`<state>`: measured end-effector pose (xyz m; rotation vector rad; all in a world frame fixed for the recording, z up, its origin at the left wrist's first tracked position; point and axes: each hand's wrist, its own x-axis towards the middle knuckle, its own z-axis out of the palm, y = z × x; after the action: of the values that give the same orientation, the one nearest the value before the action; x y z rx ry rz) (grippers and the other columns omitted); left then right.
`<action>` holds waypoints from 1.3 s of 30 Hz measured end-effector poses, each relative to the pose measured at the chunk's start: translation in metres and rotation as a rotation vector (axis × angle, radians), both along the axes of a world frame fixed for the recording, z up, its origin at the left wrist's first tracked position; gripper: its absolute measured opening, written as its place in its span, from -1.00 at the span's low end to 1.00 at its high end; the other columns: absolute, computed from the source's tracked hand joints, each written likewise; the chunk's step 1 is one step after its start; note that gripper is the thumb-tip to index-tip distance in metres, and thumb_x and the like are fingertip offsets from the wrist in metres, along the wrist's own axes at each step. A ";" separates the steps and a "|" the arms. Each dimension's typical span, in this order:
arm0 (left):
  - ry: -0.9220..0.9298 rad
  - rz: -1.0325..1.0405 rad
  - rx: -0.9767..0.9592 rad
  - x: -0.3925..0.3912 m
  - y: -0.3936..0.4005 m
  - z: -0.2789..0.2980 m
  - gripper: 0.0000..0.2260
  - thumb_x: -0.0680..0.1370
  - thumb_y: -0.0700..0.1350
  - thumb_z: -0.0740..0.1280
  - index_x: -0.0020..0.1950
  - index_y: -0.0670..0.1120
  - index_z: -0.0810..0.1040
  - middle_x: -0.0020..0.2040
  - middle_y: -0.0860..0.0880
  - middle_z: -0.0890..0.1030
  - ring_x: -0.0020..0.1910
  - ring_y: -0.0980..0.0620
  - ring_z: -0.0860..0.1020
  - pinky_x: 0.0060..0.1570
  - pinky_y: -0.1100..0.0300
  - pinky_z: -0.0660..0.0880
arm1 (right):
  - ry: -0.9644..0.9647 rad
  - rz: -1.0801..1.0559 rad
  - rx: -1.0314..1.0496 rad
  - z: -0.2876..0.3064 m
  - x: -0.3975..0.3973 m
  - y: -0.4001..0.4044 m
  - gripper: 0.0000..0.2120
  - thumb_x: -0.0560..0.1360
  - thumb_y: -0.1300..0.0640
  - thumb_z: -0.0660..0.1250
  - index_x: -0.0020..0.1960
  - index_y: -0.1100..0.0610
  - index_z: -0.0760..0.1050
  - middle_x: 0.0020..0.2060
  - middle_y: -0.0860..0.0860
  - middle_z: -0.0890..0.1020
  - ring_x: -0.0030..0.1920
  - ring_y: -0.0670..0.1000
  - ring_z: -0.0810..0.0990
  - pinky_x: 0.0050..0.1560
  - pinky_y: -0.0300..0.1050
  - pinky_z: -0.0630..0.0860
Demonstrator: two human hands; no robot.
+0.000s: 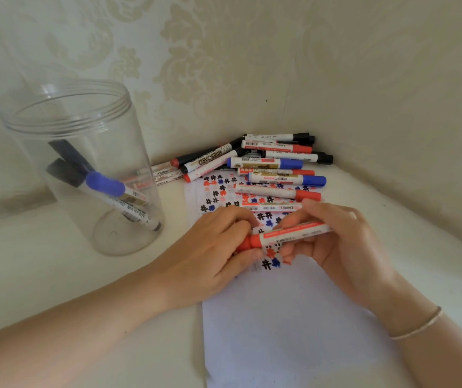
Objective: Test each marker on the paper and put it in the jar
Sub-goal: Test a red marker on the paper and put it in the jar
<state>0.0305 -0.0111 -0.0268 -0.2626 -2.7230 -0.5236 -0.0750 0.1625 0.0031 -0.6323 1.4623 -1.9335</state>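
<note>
White table, both hands on red marker

Where things sit on my table

The paper lies straight before me, with the jar standing to its left and three markers leaning inside it. Behind the paper, in the corner, lies the heap of markers, some resting on its far end. My left hand and right hand hold one marker crosswise above the paper.
</note>
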 end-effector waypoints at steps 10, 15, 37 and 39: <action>0.034 -0.022 0.278 0.006 0.002 0.006 -0.81 0.56 0.18 0.21 -0.02 0.09 0.48 -0.38 0.33 0.45 -0.45 0.30 0.45 -0.43 0.48 0.28 | 0.380 -0.371 0.207 -0.006 0.009 -0.012 -0.74 0.53 0.21 0.32 -0.27 0.32 0.39 -0.51 0.24 0.48 -0.67 -0.04 0.32 -0.65 -0.30 0.25; 0.050 -0.060 0.286 0.010 0.012 0.013 -0.76 0.56 0.22 0.17 -0.02 0.08 0.45 -0.36 0.32 0.45 -0.45 0.32 0.45 -0.45 0.48 0.31 | 0.277 -0.332 0.201 0.004 0.012 -0.010 -0.71 0.53 0.29 0.27 -0.35 0.25 0.31 -0.51 0.18 0.31 -0.62 -0.07 0.21 -0.61 -0.33 0.17; 0.735 0.618 0.085 0.053 -0.047 0.203 -0.77 0.61 -0.03 0.18 0.23 -0.05 0.26 -0.26 -0.05 0.61 -0.28 -0.06 0.62 -0.22 -0.07 0.51 | 1.350 0.076 1.043 0.056 0.027 -0.102 -0.75 0.58 0.03 0.14 0.24 0.03 0.31 0.08 -0.01 0.51 0.02 -0.01 0.56 0.00 -0.12 0.53; 0.657 0.704 0.063 0.058 -0.065 0.211 -0.79 0.61 -0.05 0.19 0.20 -0.05 0.25 -0.24 -0.05 0.61 -0.27 -0.09 0.62 -0.18 -0.08 0.51 | 1.422 0.191 1.317 0.047 0.028 -0.096 -0.54 0.55 0.08 0.20 0.42 0.04 0.19 0.34 0.05 0.34 0.29 0.06 0.41 0.23 -0.07 0.43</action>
<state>0.0888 -0.0756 0.1839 0.4555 -1.9653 -0.2483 -0.0468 0.0663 0.0500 -1.3751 2.7390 0.2097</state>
